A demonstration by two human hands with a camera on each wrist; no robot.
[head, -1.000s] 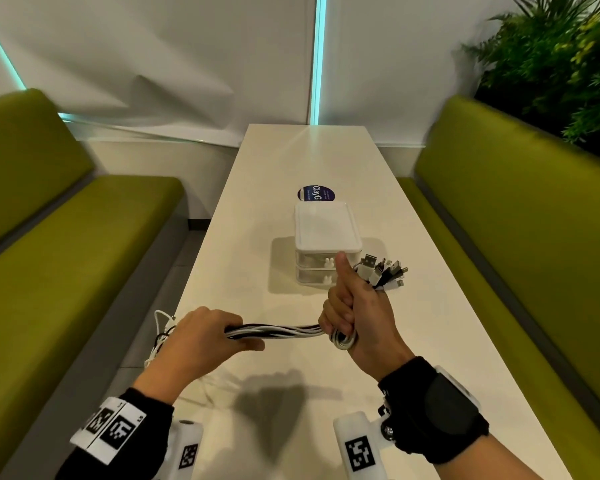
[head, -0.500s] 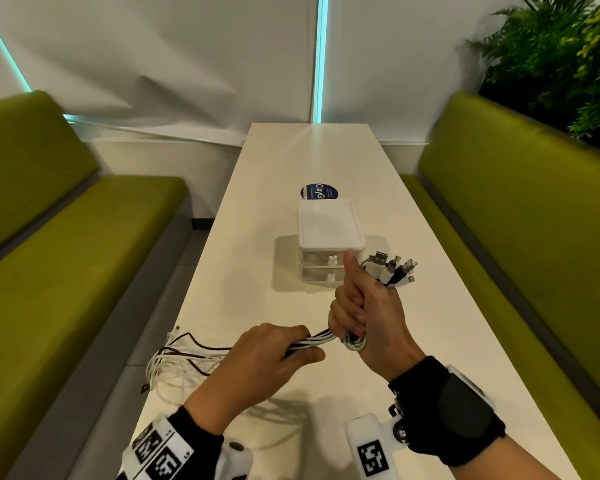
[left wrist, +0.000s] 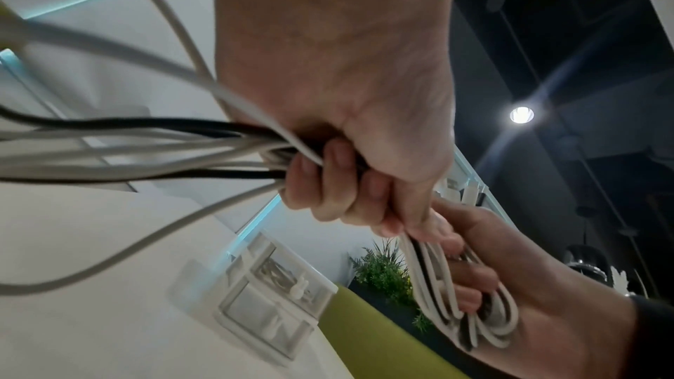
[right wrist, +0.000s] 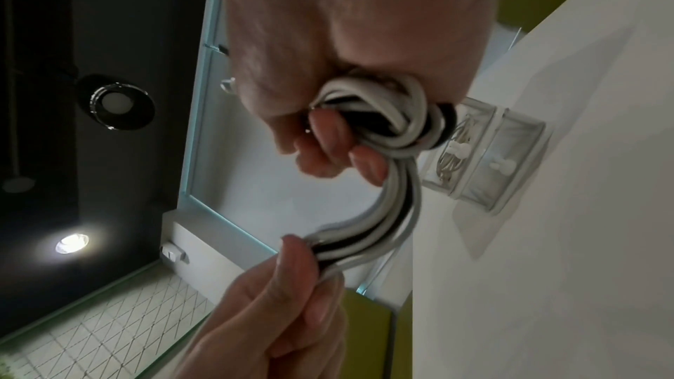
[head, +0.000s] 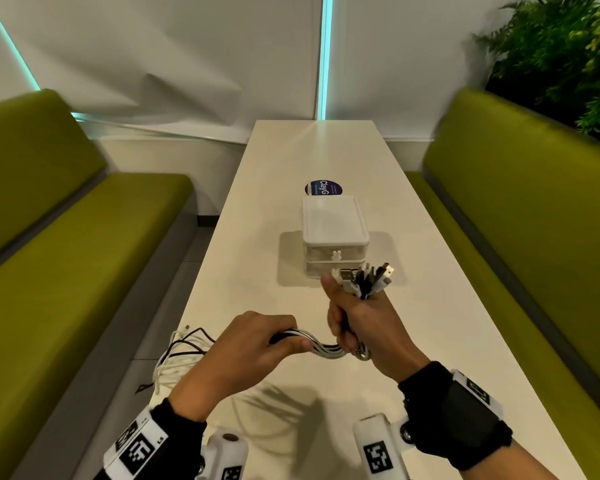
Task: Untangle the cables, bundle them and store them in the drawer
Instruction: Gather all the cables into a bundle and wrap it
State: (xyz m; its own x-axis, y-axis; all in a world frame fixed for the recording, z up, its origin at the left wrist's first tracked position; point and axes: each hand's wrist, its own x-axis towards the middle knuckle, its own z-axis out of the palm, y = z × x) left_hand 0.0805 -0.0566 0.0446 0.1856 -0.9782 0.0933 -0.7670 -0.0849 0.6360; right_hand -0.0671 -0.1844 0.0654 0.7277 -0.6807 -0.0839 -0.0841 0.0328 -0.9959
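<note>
Now bundling: right hand (head: 361, 320) clenches the looped black-and-white cables (head: 326, 348); left hand (head: 253, 344), gripping them, should feed the next loop.

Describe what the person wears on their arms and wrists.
Both hands are bare. The left wrist has a black sleeve with a white band printed with black square marker codes. The right wrist wears a wide black strap and a white marker tag. White camera mounts with the same codes sit under both wrists.
</note>
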